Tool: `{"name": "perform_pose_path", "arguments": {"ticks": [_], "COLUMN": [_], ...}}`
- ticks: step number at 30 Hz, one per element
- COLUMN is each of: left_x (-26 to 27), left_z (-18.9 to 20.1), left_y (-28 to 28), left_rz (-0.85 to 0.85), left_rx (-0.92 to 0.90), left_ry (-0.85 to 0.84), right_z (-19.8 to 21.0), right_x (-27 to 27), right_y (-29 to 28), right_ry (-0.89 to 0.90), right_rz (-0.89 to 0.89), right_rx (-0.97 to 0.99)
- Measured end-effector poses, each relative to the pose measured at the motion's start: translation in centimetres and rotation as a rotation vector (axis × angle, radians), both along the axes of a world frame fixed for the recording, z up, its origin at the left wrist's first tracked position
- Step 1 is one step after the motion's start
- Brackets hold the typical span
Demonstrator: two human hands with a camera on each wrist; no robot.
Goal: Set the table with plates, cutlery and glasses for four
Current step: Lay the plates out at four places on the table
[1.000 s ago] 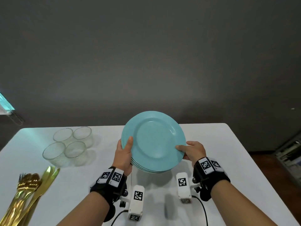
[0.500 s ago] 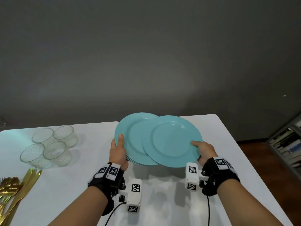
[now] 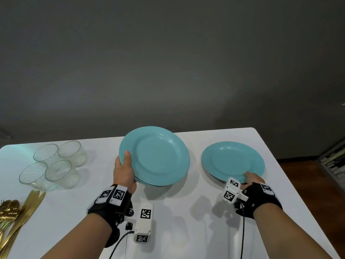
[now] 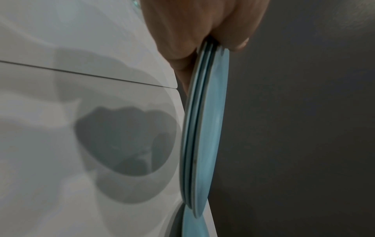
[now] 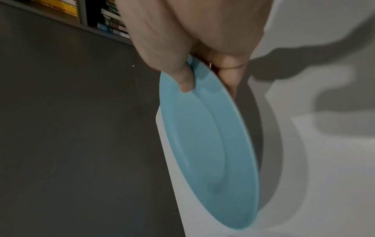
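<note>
My left hand grips the left rim of a stack of teal plates, thumb on top, and holds it tilted above the white table. The left wrist view shows the stack of plates edge-on under my left hand, three rims visible. My right hand pinches the near rim of a single teal plate, low over the table's right side. In the right wrist view my thumb lies on top of the single plate with my right hand fingers underneath, a shadow below it.
Several clear glasses stand clustered at the left of the table. Gold cutlery lies in a pile at the near left edge. The table's right edge borders a wooden floor and shelves with books. A grey wall stands behind.
My right hand slid the top plate off the stack and carried it right and down toward the table's right side. The left hand keeps the remaining stack up.
</note>
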State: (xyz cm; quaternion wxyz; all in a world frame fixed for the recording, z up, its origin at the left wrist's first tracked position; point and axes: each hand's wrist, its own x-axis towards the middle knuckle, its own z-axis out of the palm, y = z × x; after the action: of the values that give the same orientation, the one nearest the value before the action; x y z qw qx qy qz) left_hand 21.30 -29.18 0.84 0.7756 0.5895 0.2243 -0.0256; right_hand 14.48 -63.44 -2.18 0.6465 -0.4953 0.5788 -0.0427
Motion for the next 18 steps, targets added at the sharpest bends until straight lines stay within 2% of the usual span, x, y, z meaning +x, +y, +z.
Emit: {"name": "perform_pose_path", "arguments": {"ticks": [3,5,7,13,18], "left_x": [0.1,0.3,0.5,0.8,0.9], "left_z": [-0.2,-0.4,-0.4,-0.4,0.0], "left_y": [-0.2,-0.3,-0.4,-0.9,-1.8], "left_rz": [-0.006,-0.010,-0.012,-0.030,-0.043], "left_rx": [0.004,0.006,0.003,0.004,-0.032], "left_ry": [0.016,0.023,0.025,0.042,0.029], "right_z": [-0.5,-1.2,-1.3,-0.1,-0.5], "right_x": [0.5,0.7,1.1,1.8,2.1], "right_y": [-0.6,-1.2,-1.5,-1.5,-2.3], "right_ry": [0.061,0.027,-0.051,-0.004,0.000], "right_rz": [0.015,0.006,0.025,-0.034,-0.009], "right_rx": [-0.043,-0.045,0.010,0.108,0.087]}}
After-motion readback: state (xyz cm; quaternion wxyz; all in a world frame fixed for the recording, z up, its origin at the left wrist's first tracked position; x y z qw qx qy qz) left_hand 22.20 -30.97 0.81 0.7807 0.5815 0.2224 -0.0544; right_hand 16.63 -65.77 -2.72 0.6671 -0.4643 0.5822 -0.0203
